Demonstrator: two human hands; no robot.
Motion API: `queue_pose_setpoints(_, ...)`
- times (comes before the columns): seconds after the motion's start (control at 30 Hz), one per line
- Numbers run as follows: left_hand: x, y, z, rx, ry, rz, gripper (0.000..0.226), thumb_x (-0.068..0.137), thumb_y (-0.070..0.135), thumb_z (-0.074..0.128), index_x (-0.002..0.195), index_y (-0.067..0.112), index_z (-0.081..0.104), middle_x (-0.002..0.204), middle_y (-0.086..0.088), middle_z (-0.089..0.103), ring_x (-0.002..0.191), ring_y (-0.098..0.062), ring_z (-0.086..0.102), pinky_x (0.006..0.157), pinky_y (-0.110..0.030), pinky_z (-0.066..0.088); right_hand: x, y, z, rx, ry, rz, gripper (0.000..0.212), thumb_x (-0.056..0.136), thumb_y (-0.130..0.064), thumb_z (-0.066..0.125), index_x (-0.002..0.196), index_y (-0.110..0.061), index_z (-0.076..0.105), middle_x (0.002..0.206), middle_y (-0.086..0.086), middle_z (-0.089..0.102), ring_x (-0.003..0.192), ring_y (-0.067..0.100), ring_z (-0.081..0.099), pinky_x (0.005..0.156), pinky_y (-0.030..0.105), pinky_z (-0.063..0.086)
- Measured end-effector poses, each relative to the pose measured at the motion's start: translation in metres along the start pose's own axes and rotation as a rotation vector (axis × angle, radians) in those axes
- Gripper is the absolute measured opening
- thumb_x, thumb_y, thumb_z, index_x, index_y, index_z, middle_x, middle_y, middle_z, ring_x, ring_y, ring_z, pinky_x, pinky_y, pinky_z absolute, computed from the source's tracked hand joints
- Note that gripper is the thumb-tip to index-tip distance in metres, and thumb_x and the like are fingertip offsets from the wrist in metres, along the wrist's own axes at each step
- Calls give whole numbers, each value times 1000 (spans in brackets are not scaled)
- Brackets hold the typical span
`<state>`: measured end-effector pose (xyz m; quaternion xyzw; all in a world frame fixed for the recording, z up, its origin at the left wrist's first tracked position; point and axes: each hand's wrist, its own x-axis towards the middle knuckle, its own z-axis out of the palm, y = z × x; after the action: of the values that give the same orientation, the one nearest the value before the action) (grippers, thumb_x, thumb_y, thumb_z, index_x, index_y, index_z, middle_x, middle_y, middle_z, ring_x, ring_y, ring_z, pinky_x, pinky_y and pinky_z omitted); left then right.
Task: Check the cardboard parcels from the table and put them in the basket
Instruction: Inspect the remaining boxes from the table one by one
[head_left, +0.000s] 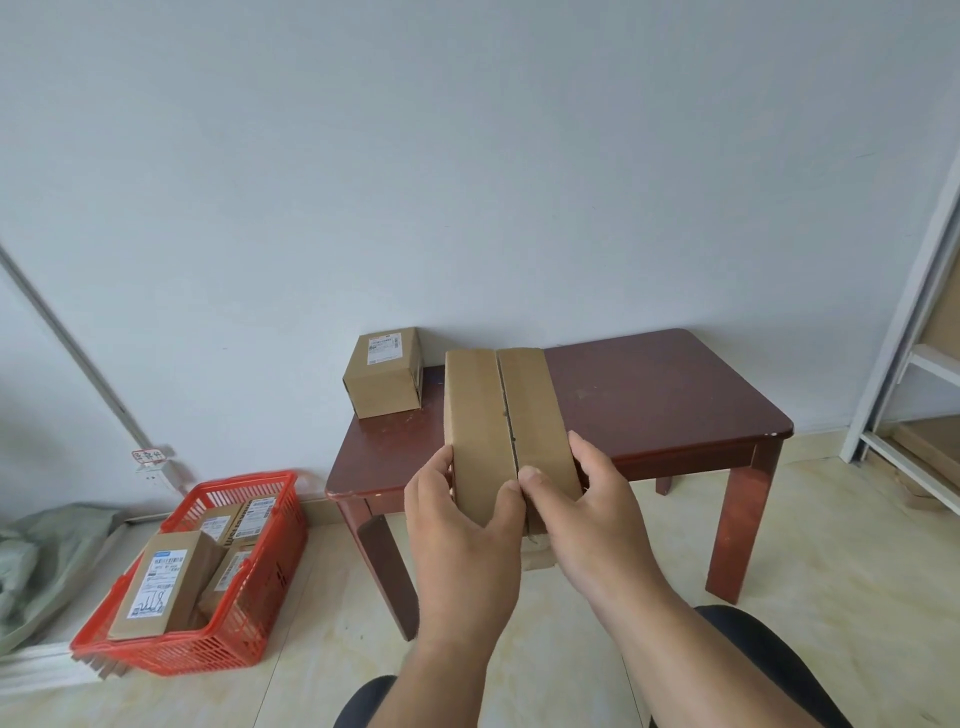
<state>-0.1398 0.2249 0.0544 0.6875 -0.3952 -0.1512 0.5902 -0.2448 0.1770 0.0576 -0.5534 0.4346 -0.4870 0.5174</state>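
You hold the long parcel (501, 431) above the dark wooden table's (660, 405) front edge, its long axis pointing away toward the wall (467, 156), your left hand (462, 525) and right hand (587, 514) both gripping its near end, seam up.

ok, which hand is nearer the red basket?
Left. The left hand grips the near left side of the held parcel, on the side toward the red basket on the floor. The right hand grips the parcel's right side, farther away.
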Motion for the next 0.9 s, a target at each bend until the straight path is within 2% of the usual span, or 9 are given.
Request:
queue_pose_setpoints(0.1,10,2,-3,-72,-8,-38,46,90,26,80,119,39,47,123,14,60,107,3,62,85,-20,51,-3,4,0,-11,-2,6,40,91,-29,80,120,-47,59,109,-22,73,95,-6,70,80,21,58)
queue_pose_setpoints(0.2,16,3,-4,-106,-13,-37,43,90,25,80,115,38,48,119,15,64,98,7,66,81,-19,52,-3,9,0,-14,26,-14,45,88,-23,82,121,-40,56,105,-18,73,91,-4,70,71,18,57)
queue_pose_setpoints(0.3,12,0,-2,-87,-24,-23,55,89,30,82,132,34,49,121,21,64,110,5,63,89,-22,53,-1,8,-2,-13,10,-9,48,92,-21,80,127,-35,51,109,-18,72,90,-6,71,68,16,56)
queue_pose_setpoints(0.43,5,0,0,-37,-13,25,73,87,41,82,150,29,46,128,26,57,122,-3,58,104,-35,53,6,4,-7,-60,42,-27,41,92,-35,80,121,-35,52,109,-14,73,89,-5,70,78,28,61)
queue_pose_setpoints(0.53,11,1,-2,18,-28,49,83,87,47,79,157,24,40,123,32,44,126,-6,53,109,-32,46,4,5,-8,-80,57,-35,40,90,-42,80,119,-36,53,104,-17,74,89,-2,72,84,39,63)
queue_pose_setpoints(0.67,20,6,-5,98,-49,37,62,91,48,73,146,28,52,119,25,43,117,1,51,99,-23,39,-3,9,-8,-101,64,-72,43,89,-44,80,125,-40,56,107,-23,72,94,-4,70,85,39,62)
queue_pose_setpoints(0.77,20,6,-5,138,-74,44,34,93,50,69,124,40,57,115,23,46,110,13,46,93,-17,43,-2,10,-8,-125,41,-98,66,81,-60,75,141,-44,52,125,-23,67,109,0,68,93,38,61)
queue_pose_setpoints(0.83,17,4,-5,167,-68,57,40,92,52,69,129,39,59,116,22,47,112,18,42,83,-8,37,2,10,-9,-166,25,-95,85,75,-69,66,153,-42,46,134,-27,57,122,3,63,101,40,57)
queue_pose_setpoints(0.9,13,3,-5,201,-57,73,48,91,51,70,136,39,56,118,22,46,115,13,42,79,-6,35,7,9,-10,-209,8,-88,83,79,-67,65,155,-39,45,132,-28,52,123,1,60,104,40,55)
